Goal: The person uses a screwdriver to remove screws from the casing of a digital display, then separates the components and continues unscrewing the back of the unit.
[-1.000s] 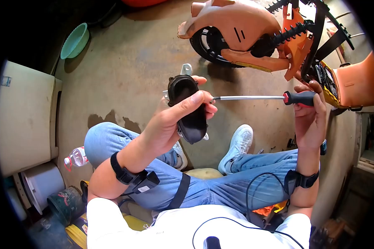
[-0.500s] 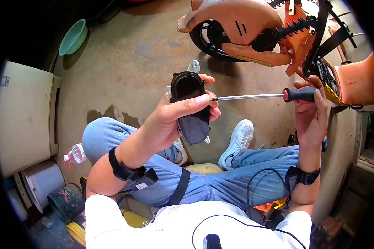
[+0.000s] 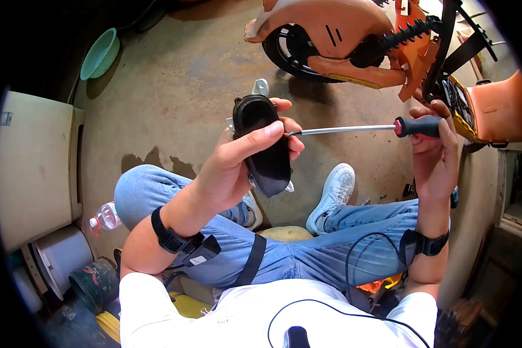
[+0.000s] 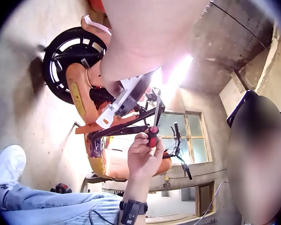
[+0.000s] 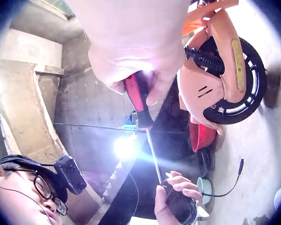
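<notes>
My left hand (image 3: 232,159) holds a black oval housing (image 3: 262,165) with pale metal bracket tabs (image 3: 260,87), its thumb lying across the glossy face. The fingers behind the housing are partly hidden. From the right, my right hand (image 3: 434,156) grips a screwdriver (image 3: 419,126) by its black and red handle. The long steel shaft (image 3: 348,130) runs level to the housing's side edge, its tip right beside the left fingers. In the right wrist view the shaft points down to the housing (image 5: 180,206); the left wrist view shows the white bracket (image 4: 111,111) under the left hand.
An orange scooter (image 3: 330,40) with a black wheel stands ahead to the right. Jeans-clad legs and white shoes (image 3: 337,185) spread below the hands. To the left are a pale cabinet (image 3: 37,156), a bottle (image 3: 105,216), a bucket (image 3: 93,284) and a green basin (image 3: 100,55).
The housing has turned slightly in the left hand and risen a little in the head view. The screwdriver has followed slightly up and left, its tip staying at the housing's edge.
</notes>
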Tool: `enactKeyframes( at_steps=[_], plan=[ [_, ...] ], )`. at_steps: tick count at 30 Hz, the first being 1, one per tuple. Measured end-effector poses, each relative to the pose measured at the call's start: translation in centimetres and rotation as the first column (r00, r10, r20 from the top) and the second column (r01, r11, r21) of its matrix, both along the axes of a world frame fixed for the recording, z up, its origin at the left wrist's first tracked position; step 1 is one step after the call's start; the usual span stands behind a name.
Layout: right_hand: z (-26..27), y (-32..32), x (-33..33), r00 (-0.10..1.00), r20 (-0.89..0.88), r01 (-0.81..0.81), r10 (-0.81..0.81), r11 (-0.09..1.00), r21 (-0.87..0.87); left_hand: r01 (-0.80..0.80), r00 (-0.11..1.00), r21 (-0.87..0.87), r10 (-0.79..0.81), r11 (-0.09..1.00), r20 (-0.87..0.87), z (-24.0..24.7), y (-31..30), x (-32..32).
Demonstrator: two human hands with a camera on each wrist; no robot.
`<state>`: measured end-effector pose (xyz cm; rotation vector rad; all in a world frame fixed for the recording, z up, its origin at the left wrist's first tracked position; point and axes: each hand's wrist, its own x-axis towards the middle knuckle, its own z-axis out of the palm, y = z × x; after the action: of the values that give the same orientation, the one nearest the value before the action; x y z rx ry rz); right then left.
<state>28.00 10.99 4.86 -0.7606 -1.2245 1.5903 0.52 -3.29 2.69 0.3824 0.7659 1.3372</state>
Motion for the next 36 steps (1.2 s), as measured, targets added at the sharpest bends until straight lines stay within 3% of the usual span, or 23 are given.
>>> enactKeyframes(
  at_steps=[2,19,24,27,29,36],
  plan=[
    [-0.07,0.05,0.12,1.000,0.006,0.001,-0.001,1.000,-0.003,-0.051,0.999,-0.028,0.051,0.998,0.003,-0.12,-0.03,-0.05],
    [0.28,-0.14,-0.14,0.998,0.045,0.038,-0.038,0.999,-0.010,0.003,0.988,0.047,0.004,0.999,-0.156,-0.23,-0.06,0.11],
    [-0.11,0.14,0.33,0.999,0.005,-0.050,0.050,0.999,-0.006,-0.027,0.986,0.063,0.038,0.998,-0.164,-0.40,-0.03,0.34],
    [-0.39,0.22,0.36,0.999,-0.033,-0.013,0.012,1.000,-0.023,0.029,0.983,0.046,-0.020,0.999,-0.180,-0.16,0.09,-0.14],
    [-0.24,0.06,0.06,0.998,-0.012,0.066,-0.066,0.998,0.002,-0.040,0.993,0.049,0.045,0.998,-0.106,0.13,0.20,-0.03],
    [-0.35,-0.20,0.38,1.000,0.025,-0.005,0.003,0.996,0.085,-0.155,0.987,0.016,0.156,0.988,-0.029,0.12,0.38,-0.12]
  ],
)
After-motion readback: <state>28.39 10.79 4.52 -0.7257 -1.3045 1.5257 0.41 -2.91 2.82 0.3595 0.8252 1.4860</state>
